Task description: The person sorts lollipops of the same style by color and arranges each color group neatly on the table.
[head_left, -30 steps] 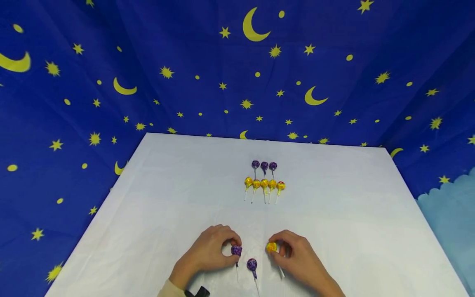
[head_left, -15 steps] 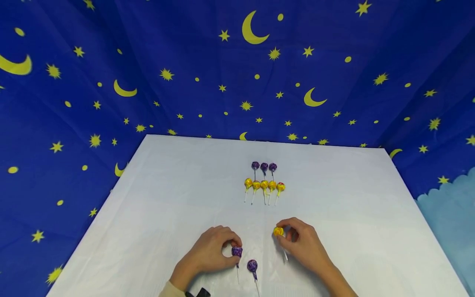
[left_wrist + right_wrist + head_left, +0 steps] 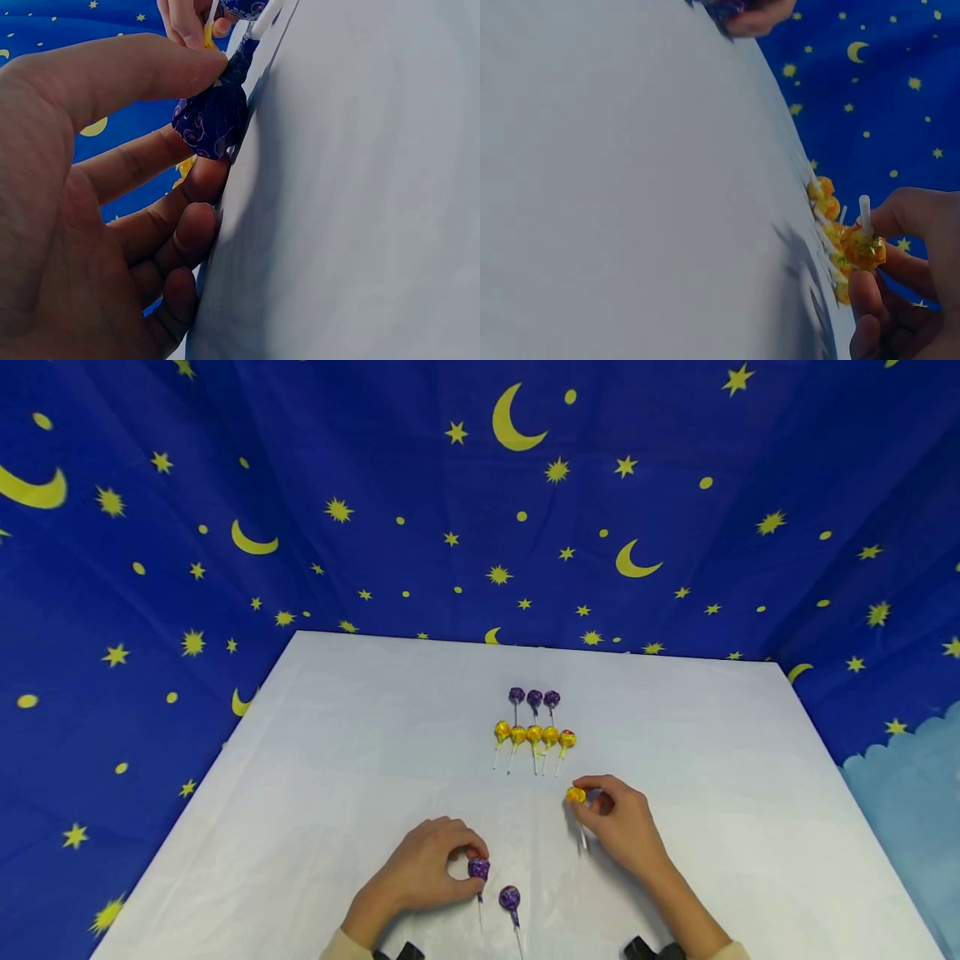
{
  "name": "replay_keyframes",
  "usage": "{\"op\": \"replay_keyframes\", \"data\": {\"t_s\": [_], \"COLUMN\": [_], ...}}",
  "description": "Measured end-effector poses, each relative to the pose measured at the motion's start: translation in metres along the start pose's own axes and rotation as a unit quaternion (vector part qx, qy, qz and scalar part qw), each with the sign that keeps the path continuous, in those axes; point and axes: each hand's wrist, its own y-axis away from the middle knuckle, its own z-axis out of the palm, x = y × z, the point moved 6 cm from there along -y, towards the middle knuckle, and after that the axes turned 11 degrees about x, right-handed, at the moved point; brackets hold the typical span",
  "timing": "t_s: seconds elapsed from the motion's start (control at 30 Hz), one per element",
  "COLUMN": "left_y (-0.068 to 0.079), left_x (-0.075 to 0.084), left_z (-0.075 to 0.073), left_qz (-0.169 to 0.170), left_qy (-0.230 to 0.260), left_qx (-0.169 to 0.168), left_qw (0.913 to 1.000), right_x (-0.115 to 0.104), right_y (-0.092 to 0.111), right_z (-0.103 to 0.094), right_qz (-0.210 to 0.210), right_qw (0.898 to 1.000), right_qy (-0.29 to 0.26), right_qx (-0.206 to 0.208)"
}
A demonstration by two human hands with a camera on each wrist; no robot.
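My left hand (image 3: 433, 867) pinches a purple-wrapped lollipop (image 3: 478, 868) between thumb and fingers, its stick pointing toward the near edge. In the left wrist view the thumb presses the twisted neck of the purple wrapper (image 3: 214, 120). My right hand (image 3: 619, 823) grips a yellow-wrapped lollipop (image 3: 575, 795) by its head, with the white stick (image 3: 865, 214) free; a shadow falls on the table beside it. Between the hands, nearer the front, lies another purple lollipop (image 3: 510, 897). Ahead of the right hand is a row of several yellow lollipops (image 3: 534, 734).
Three purple lollipops (image 3: 534, 697) lie in a row behind the yellow ones, sticks toward me. Everything rests on a white table (image 3: 360, 718). A blue cloth (image 3: 420, 460) with yellow moons and stars stands around its back and sides.
My right hand has moved forward and slightly right with the yellow lollipop, toward the yellow row. The left hand stays in place with its purple lollipop.
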Motion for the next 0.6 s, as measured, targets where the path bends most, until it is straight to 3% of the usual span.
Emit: {"op": "replay_keyframes", "data": {"t_s": [0.6], "left_y": [0.001], "left_x": [-0.002], "left_z": [0.001], "left_qz": [-0.002], "left_qy": [-0.001], "left_qx": [0.004], "left_qw": [1.0000], "right_x": [0.019], "right_y": [-0.045], "right_z": [0.000], "right_qz": [0.014], "right_qw": [1.000], "right_qy": [0.018], "right_qx": [0.015]}}
